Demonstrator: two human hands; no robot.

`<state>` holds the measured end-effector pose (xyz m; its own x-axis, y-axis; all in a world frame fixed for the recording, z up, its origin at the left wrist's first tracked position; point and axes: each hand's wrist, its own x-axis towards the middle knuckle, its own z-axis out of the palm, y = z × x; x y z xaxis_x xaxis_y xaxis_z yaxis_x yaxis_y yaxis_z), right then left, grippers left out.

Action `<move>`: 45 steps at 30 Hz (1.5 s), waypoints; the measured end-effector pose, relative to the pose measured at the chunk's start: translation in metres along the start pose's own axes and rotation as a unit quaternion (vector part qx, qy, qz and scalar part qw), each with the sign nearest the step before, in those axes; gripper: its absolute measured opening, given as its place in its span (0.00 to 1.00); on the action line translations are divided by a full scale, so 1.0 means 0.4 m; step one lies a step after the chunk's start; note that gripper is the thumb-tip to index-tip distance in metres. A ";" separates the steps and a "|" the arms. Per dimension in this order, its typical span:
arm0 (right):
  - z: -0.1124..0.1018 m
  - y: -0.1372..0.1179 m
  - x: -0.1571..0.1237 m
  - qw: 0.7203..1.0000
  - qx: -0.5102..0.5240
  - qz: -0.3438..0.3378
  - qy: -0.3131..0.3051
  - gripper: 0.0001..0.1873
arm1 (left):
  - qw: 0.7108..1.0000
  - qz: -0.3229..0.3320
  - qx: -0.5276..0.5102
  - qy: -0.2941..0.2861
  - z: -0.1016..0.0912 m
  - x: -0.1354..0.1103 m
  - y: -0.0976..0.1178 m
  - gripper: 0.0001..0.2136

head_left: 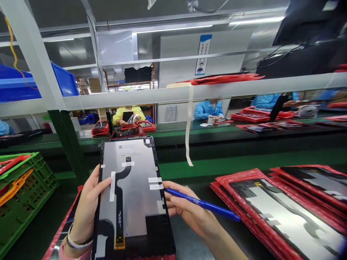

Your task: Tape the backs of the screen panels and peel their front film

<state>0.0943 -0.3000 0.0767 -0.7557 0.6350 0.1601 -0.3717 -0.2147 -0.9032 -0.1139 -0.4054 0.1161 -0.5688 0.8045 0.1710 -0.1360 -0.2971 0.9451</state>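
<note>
A tablet screen panel is tilted up in front of me, its silver back, black flex cable and white tape strips facing me. My left hand grips its left edge, thumb lying on the back beside a white tape strip. Between the fingers of my right hand is a slim blue pen, one end at the panel's right edge near two white tape strips. The fingers of that hand are also close against this edge, and some are hidden behind the panel.
Stacked screen panels in red bubble wrap lie at right. A green crate stands at left, near a green post. A tape strip hangs from the white rail. Beyond, people work at another bench.
</note>
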 end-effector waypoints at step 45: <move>0.019 0.003 0.048 0.913 -0.354 -0.080 0.185 0.23 | 0.989 0.094 0.113 0.011 0.029 -0.040 -0.049 0.25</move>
<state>0.0753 -0.2936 0.0819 -0.4405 0.8513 0.2849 0.0802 0.3534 -0.9320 -0.0927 -0.4063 0.0983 -0.5850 0.7332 0.3467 0.1576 -0.3165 0.9354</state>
